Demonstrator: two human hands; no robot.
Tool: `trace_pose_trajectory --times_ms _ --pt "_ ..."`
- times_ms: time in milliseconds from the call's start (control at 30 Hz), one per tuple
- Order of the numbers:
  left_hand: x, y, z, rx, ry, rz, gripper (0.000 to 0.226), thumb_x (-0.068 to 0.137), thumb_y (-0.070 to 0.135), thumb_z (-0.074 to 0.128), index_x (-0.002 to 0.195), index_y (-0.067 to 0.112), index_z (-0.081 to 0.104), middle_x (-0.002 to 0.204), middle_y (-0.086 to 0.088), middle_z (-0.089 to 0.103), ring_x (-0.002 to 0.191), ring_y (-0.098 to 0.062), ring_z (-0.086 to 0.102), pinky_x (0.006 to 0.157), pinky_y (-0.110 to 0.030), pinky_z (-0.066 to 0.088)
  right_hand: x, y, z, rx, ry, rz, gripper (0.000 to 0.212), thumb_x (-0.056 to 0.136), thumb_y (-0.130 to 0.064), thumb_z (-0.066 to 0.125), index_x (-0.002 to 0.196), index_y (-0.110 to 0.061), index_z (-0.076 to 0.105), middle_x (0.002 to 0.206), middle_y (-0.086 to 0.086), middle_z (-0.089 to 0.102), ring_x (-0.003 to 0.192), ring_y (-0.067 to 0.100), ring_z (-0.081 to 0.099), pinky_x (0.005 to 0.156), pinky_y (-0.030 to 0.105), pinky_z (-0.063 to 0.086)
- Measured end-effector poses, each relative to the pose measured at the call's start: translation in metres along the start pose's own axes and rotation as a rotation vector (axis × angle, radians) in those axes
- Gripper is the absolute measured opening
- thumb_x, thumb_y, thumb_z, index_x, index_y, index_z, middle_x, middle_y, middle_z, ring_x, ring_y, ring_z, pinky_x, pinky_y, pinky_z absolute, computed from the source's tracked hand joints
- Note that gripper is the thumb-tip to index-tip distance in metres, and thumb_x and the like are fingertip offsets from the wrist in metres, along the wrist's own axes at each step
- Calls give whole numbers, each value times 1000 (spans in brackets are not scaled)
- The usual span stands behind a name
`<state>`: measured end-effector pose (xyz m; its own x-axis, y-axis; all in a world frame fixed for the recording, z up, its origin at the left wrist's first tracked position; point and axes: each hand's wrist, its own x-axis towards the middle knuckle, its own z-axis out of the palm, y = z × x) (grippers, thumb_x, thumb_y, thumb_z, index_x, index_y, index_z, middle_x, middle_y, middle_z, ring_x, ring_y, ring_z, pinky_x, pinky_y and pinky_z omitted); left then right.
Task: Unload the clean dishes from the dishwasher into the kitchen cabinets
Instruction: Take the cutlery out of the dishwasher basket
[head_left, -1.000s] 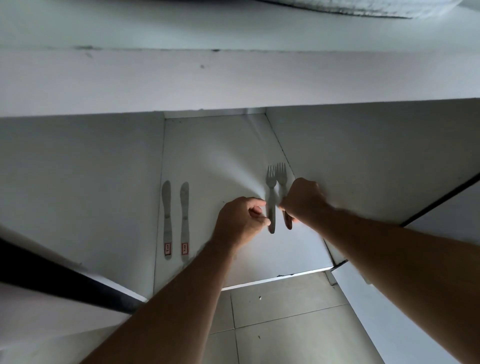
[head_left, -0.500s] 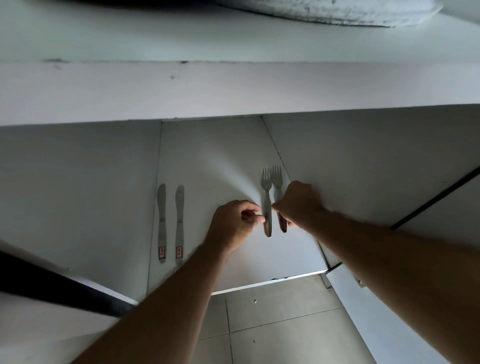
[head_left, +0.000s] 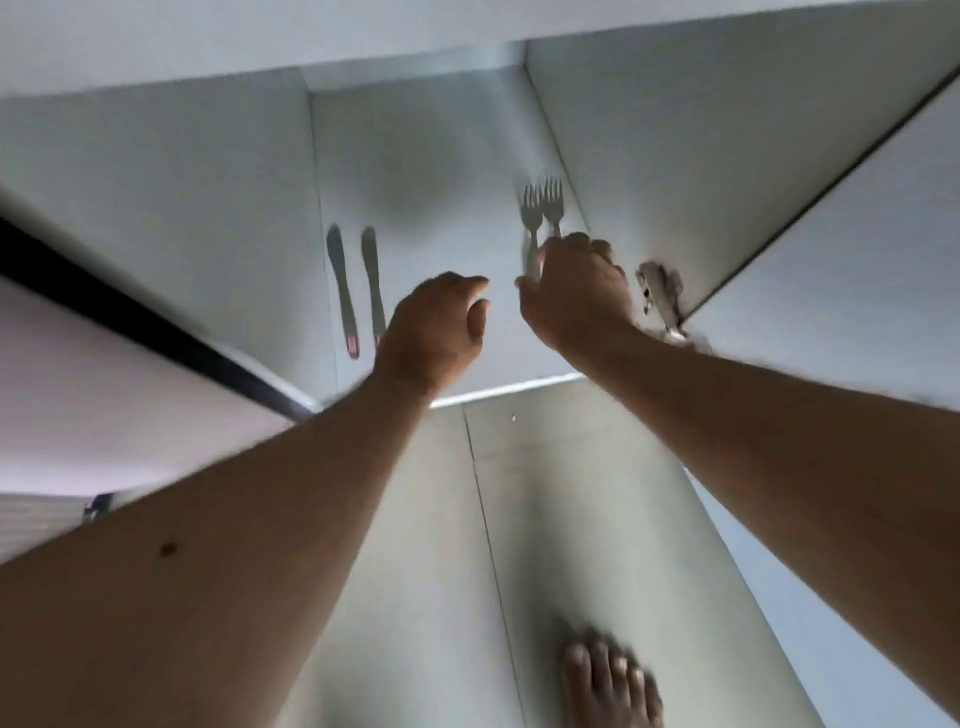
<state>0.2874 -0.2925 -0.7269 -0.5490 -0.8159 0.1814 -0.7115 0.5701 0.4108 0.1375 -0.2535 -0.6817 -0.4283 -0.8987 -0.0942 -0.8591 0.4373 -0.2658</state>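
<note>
I am wearing nothing on either arm: both forearms are showing bare from the frame edge up to the wrists, with no sleeves, watch or bands. My left hand (head_left: 434, 325) and right hand (head_left: 574, 291) are carrying no rings or gloves. A small dark mole is sitting well behind my left wrist. My foot (head_left: 610, 680) is showing bare too.

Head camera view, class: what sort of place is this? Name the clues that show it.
Probably a home kitchen, at an open low cabinet. Two forks and two knives lie on its white shelf, a door hinge shows, and a bare foot stands on floor tiles.
</note>
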Motion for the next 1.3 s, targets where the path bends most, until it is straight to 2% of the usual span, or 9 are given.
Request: trace_pose_trajectory --times_ms 133,267,433,533,667,767,867,1033,1300 --pt "-43 3 -30 46 68 -10 37 99 26 48 129 10 63 119 -14 69 113 -30 64 103 -36 46 -45 -8 -18 131 -20 -11 39 95 -33 56 127 -11 60 130 8 58 128 25 47 105 39 42" --pt "-80 20 -83 11 -15 -78 41 101 27 45 137 11 57 128 -14 65 122 -27 59 108 -36 43 -89 -16 -59 106 -55 -20 39 98 -28 54 131 -9 57 133 9 55 133 23 43 110 33 35" --pt "-112 64 -166 -35 -49 -93 40 100 23 51 137 8 57 128 -15 65 120 -28 61 107 -38 46 -157 -49 -117 86 -146 -119 40 99 -28 53 134 -8 54 138 7 53 143 25 32 115 38 30" --pt "-129 103 -220 -74 -51 -119 40 99 27 56 133 7 60 129 -15 63 122 -27 60 105 -39 47 -197 -62 -157 35 -127 -148 40 97 -26 55 132 -8 57 137 9 55 141 28 35 115 39 30" --pt "-144 157 -308 -115 -153 -177 46 97 30 58 138 8 55 137 -15 57 131 -28 52 107 -40 42 -248 -94 -227 84 -164 -89 44 97 -28 55 135 -6 55 145 12 51 144 31 33 119 41 24" --pt "-154 185 -381 -75 -180 -197 48 95 23 63 139 9 54 139 -15 56 131 -29 52 106 -43 46 -276 -117 -296 108 -154 -49 43 97 -29 55 134 -7 56 144 11 52 142 30 36 118 40 24" --pt "-155 210 -453 -40 -144 -250 50 93 15 63 141 9 52 140 -14 56 132 -27 51 107 -36 41 -293 -133 -365 84 -164 -70 42 98 -31 54 134 -10 56 144 8 52 141 27 36 118 38 24" --pt "-146 250 -554 -21 -127 -291 55 98 17 53 150 13 37 152 -7 43 144 -20 33 115 -25 25 -299 -155 -470 85 -134 -111 41 98 -28 54 134 -9 55 144 9 50 141 28 34 117 35 21" --pt "-166 296 -653 -76 -99 -322 61 94 18 63 149 13 38 151 -5 44 143 -23 37 113 -32 33 -335 -159 -578 168 -66 -23 38 94 -22 58 130 -10 58 140 7 51 136 26 37 109 37 34"
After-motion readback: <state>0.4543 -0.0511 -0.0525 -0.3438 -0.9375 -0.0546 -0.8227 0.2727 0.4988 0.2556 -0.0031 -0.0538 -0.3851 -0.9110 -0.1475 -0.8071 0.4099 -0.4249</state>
